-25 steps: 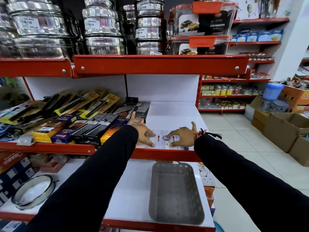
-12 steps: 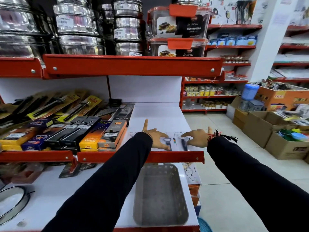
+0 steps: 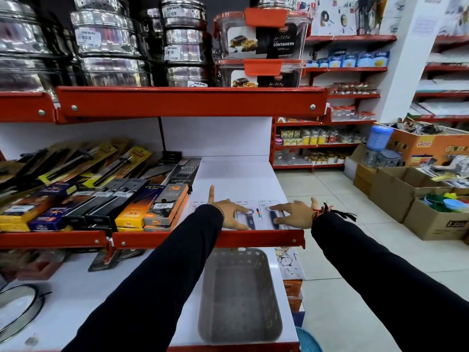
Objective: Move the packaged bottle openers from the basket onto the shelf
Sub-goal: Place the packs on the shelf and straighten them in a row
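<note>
White carded packs of bottle openers [image 3: 255, 215] with dark blue handles lie flat side by side at the front of the white shelf [image 3: 236, 179]. My left hand [image 3: 229, 213] rests flat on the left packs with fingers spread. My right hand [image 3: 293, 215] lies flat on the right pack, fingers apart. Neither hand grips a pack. One level lower stands the grey plastic basket [image 3: 239, 295], and nothing shows inside it.
Boxed lighters [image 3: 165, 207] and carded knives fill the shelf to the left. A red rail [image 3: 210, 237] edges the shelf front. Steel tins and plastic containers [image 3: 264, 41] sit on the shelf above. Cardboard boxes [image 3: 406, 189] stand on the aisle floor to the right.
The view has shifted to the right. My hands have moved a little apart on the packs, and the packs now lie spread out side by side.
</note>
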`<state>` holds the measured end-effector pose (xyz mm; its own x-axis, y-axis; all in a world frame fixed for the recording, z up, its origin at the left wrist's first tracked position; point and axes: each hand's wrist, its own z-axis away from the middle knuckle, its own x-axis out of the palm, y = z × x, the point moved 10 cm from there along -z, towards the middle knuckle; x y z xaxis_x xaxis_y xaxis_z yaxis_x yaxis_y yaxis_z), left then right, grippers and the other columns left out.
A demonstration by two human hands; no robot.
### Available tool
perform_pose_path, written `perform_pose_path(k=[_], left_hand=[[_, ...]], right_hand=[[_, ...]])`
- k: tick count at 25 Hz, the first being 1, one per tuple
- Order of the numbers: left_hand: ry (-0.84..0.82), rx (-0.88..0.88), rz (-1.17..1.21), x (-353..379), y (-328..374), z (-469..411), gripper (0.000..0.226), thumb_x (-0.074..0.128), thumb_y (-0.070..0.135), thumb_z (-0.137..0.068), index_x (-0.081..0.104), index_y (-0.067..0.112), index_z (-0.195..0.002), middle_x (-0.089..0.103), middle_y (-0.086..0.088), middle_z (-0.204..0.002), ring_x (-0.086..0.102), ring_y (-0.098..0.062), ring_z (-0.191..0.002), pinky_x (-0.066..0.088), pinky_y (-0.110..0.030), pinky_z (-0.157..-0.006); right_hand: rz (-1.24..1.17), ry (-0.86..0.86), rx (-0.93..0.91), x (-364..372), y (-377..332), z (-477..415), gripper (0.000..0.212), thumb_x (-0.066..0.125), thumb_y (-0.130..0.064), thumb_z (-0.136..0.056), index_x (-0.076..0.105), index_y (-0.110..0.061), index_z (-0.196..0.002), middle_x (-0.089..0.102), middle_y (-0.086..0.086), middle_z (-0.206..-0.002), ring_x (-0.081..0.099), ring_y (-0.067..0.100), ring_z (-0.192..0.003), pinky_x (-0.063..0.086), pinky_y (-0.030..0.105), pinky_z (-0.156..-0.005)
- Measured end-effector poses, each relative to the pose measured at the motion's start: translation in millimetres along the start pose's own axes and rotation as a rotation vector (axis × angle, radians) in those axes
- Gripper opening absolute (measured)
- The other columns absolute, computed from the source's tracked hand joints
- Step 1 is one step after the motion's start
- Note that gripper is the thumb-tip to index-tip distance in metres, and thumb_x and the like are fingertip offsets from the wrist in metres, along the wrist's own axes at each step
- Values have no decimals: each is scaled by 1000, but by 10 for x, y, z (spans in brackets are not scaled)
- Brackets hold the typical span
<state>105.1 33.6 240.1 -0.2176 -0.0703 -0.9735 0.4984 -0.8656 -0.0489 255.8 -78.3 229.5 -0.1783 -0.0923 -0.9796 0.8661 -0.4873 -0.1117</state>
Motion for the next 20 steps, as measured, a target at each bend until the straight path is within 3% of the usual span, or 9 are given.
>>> perform_pose_path(k=[20], left_hand=[[-60, 24, 15, -53, -9, -55, 66, 56, 68, -82, 40, 49, -144, 47, 0, -152, 21, -22, -153, -29, -69, -106]], right_hand=[[23, 42, -51, -17, -99, 98, 56, 35, -69, -90, 30, -56, -145, 32, -11, -161, 15, 26, -153, -14, 67, -114]])
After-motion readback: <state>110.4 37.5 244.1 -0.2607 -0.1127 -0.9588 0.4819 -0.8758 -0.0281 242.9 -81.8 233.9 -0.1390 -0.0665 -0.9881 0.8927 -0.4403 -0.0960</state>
